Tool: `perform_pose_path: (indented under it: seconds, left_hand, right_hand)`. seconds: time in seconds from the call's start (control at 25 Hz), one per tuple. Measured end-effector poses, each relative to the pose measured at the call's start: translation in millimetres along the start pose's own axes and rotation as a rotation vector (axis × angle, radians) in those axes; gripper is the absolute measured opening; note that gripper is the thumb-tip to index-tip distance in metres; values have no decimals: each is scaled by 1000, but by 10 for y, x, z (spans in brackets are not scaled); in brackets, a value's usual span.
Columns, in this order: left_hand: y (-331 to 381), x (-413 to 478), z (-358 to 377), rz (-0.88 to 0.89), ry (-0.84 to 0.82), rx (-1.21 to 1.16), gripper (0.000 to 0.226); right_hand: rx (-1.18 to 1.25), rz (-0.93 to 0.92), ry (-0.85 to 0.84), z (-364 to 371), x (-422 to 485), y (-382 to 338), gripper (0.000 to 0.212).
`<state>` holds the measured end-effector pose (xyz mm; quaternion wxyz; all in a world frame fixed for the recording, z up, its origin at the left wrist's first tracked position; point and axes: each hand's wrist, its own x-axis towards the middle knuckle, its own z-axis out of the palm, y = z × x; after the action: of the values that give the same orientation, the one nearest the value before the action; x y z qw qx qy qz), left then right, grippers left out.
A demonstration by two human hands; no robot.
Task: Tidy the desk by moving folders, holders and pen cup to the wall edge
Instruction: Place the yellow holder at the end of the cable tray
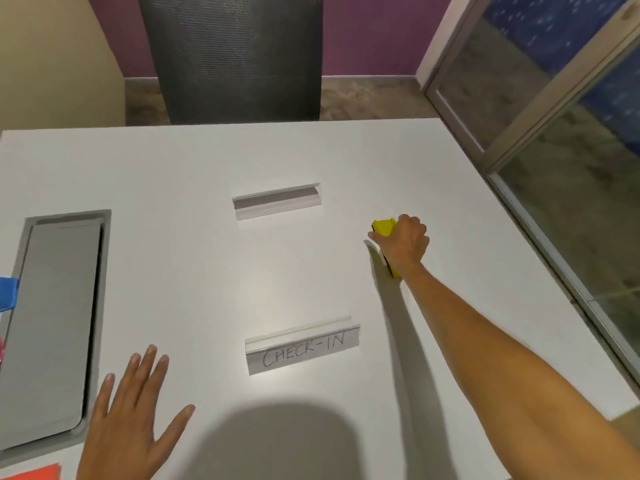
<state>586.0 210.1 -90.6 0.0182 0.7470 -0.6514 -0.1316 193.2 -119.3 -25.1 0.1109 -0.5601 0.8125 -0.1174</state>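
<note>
My right hand (403, 242) is closed around a yellow holder (383, 226) standing on the white desk (207, 271), right of centre. My left hand (128, 420) hovers flat near the front edge, fingers spread, holding nothing. A clear acrylic sign holder (277, 200) with no label stands in the middle of the desk. A second clear sign holder (302, 348), with a paper reading "CHECK-IN", stands nearer to me. An orange folder corner (34, 474) shows at the bottom left.
A grey recessed cable flap (52, 323) is set into the desk on the left. A blue object (7, 292) pokes in at the left edge. A black mesh chair (235, 57) stands behind the far edge. A glass partition (554, 133) runs along the right.
</note>
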Motion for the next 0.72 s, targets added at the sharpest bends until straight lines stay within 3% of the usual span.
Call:
perform_pose_path:
  seconds: [0.2, 0.44, 0.56, 0.72]
  left_hand:
    - [26, 11, 18, 2, -5, 22, 86]
    - [35, 2, -15, 1, -19, 13, 83]
    - [23, 6, 17, -9, -34, 12, 84]
    - [-1, 27, -2, -19, -45, -15, 85]
  right_hand:
    - [14, 129, -81, 148, -22, 269, 71]
    - [63, 56, -14, 201, -6, 218, 61]
    - [151, -64, 42, 158, -5, -244, 57]
    - [266, -294, -2, 173, -95, -1309, 47]
